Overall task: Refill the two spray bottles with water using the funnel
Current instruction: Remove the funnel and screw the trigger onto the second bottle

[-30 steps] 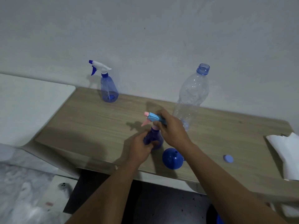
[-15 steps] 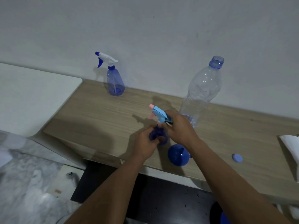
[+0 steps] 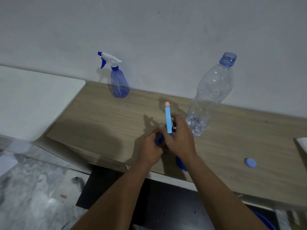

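Left grip point(image 3: 150, 149) wraps the dark blue body of the near spray bottle point(image 3: 159, 138) at the front edge of the worktop point(image 3: 103, 118); right grip point(image 3: 180, 140) closes over that bottle's neck, just under the light blue trigger head point(image 3: 168, 120) with its pink nozzle tip pointing to 12 o'clock. Judged step: screwing this head on or off; the direction cannot be read from a single frame.

Left to right across the worktop:
- Second spray bottle point(image 3: 120, 85), at 11 o'clock from the hands, well apart, against the wall. White-and-blue head fitted. Only a shallow pool of liquid at the base, so it looks unfilled.
- Near spray bottle, in both hands. Fill level hidden by the fingers.
- Funnel point(image 3: 181, 164), dark blue, at 5 o'clock from the hands, touching or just beside the right wrist. Mostly covered by the forearm; not seated in either bottle.
- Clear water bottle point(image 3: 211, 95), at 2 o'clock, uncapped, with a little water left at the bottom.
- Loose blue cap point(image 3: 250, 162), at 4 o'clock, well apart, lying flat.

Progress estimate: one bottle at most is filled; the far one is untouched.

Hard to make out: white item cut off at the right frame edge; blue rim cut off at the lower right.
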`<state>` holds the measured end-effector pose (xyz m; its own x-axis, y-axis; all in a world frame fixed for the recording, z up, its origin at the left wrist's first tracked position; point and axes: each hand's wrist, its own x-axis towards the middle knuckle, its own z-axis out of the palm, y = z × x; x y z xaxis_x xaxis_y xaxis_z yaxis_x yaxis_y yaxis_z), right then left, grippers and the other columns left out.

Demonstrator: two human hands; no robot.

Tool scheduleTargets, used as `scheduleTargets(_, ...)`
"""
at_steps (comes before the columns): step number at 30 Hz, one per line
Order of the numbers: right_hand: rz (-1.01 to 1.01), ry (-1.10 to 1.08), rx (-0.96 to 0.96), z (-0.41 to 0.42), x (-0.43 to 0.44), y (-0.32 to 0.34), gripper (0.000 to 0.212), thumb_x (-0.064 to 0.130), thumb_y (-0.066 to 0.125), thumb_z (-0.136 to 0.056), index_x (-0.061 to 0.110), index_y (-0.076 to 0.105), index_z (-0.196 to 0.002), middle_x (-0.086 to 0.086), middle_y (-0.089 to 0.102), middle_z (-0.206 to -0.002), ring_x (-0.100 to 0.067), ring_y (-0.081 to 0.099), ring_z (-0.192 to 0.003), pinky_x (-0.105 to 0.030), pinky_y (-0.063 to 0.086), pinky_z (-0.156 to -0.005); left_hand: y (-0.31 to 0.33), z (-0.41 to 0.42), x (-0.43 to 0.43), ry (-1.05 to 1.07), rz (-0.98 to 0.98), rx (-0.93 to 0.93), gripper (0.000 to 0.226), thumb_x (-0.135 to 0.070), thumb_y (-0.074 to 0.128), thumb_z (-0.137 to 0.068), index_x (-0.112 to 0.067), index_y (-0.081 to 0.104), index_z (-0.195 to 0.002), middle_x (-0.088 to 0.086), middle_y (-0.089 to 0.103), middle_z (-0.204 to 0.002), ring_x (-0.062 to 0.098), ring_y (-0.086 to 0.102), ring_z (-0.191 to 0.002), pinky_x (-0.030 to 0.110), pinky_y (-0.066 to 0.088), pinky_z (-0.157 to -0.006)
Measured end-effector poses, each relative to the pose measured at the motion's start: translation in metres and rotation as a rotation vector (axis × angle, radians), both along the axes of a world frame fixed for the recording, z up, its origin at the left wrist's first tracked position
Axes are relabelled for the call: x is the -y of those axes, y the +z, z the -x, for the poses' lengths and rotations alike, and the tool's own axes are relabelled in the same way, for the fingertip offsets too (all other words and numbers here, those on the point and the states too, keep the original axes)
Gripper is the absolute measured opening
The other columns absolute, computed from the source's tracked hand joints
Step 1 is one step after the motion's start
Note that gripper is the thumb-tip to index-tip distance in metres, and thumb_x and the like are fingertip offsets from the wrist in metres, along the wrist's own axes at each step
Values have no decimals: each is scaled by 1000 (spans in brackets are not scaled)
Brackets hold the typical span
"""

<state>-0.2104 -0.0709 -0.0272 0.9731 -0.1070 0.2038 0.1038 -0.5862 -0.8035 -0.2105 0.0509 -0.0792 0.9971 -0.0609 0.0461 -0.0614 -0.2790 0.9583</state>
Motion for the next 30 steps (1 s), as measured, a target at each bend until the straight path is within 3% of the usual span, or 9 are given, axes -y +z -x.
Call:
scheduleTargets(3,44,54,29,0,7,-4,20,30,60,-95,20,64,-112,9,54,-97,-7,56,-87,-34,50,-76,-2,-1,0,-45,24,47,37,-14,68,-72,-20,69,-108,-6,72,-100,11,68,-94,31,54,-83)
scheduleTargets(6,-7,52,13,-1,8,-5,15,26,63,-95,21,67,-108,8,58,-99,-6,60,-92,-39,54,-82,-3,-2,-1,-43,20,28,36,-25,67,-72,-24,68,-108,-7,71,-99,10,68,-93,35,55,-84)
scheduleTargets(11,4,128,-43,-1,19,5,15,32,62,-95,31,61,-109,14,68,-94,-9,66,-90,-43,57,-83,-4,-3,0,-56,78,-39,40,-17,74,-76,-26,68,-114,-6,72,-106,13,69,-100,46,56,-90)
scheduleTargets(13,80,162,-68,-5,24,11,9,33,61,-94,29,60,-101,9,67,-86,-13,65,-82,-45,56,-78,-4,-3,0,-61,85,-66,40,-21,76,-75,-27,67,-114,-7,72,-106,13,69,-101,46,56,-91)
scheduleTargets(16,155,187,-74,-12,27,19,6,31,64,-93,29,58,-92,10,62,-75,-9,59,-70,-37,52,-66,-5,-3,-1,-57,85,-88,44,-27,76,-74,-27,66,-116,-9,72,-107,11,69,-102,43,55,-93)
scheduleTargets(19,219,215,-97,-14,29,25,15,36,67,-91,29,59,-100,13,63,-80,-7,60,-73,-28,48,-65,-6,-3,-1,-45,85,-108,38,-20,79,-77,-27,68,-113,-9,74,-103,10,69,-97,39,57,-90)
scheduleTargets(22,187,200,-132,-16,31,25,20,39,72,-89,29,57,-99,15,63,-80,-2,60,-75,-25,47,-67,-7,-4,0,-23,50,-108,36,-17,79,-78,-28,68,-110,-10,74,-100,8,70,-94,39,57,-87)
scheduleTargets(26,57,211,-165,-17,33,22,11,33,69,-92,28,60,-96,8,65,-76,-7,61,-71,-31,50,-68,-6,-3,0,-28,51,-106,34,-19,79,-77,-26,67,-108,-6,74,-100,13,70,-94,46,56,-88)
scheduleTargets(30,-15,202,-167,-12,33,15,13,35,68,-92,26,61,-98,7,67,-80,-8,63,-75,-31,53,-69,-2,-2,0,-15,47,-92,40,-17,79,-79,-26,67,-116,-11,73,-105,6,69,-97,40,57,-90)
